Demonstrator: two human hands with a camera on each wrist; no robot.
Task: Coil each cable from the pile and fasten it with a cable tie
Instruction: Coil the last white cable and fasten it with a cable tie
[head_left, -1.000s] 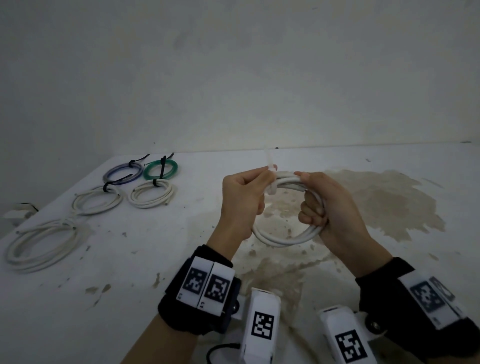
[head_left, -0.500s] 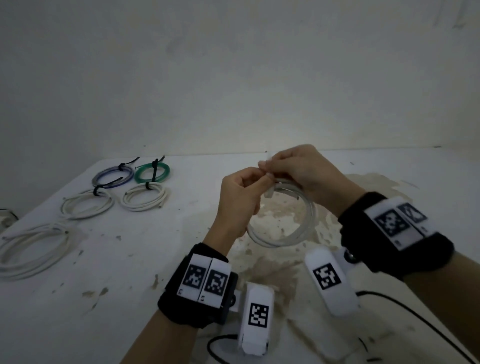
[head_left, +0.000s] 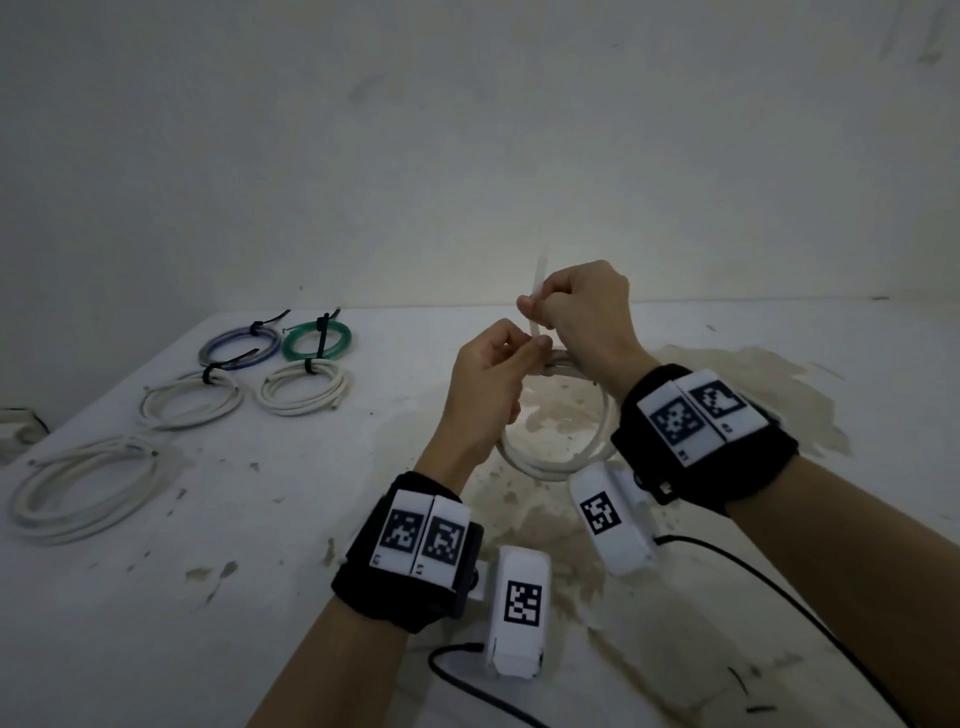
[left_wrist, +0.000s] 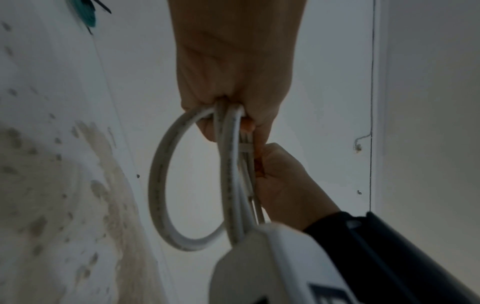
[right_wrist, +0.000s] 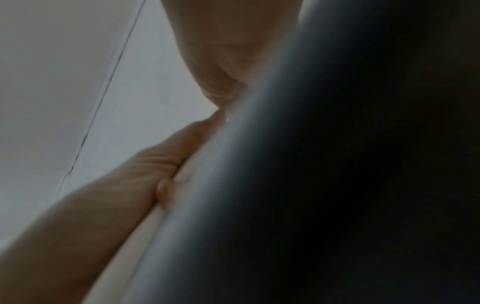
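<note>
Left hand (head_left: 488, 374) grips the white cable coil (head_left: 558, 457) at its top, fingers curled round the loops, held above the table (head_left: 291, 545) at frame centre. Right hand (head_left: 582, 312) pinches the tail of the white cable tie (head_left: 537, 291), which goes up from the coil w/ its end sticking above the fingers. Upper left of the frame: four tied coils, i.e. green coil (head_left: 318, 340), bluish coil (head_left: 240, 349) & two white ones. Lower left: a big loose white cable (head_left: 85, 486).

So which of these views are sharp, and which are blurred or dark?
Head view: dim but sharp; both hands and the white cable coil read clearly. Left wrist view: dim, slightly soft, coil still readable. Right wrist view: heavily blurred, its right half blocked by a dark shape.
</note>
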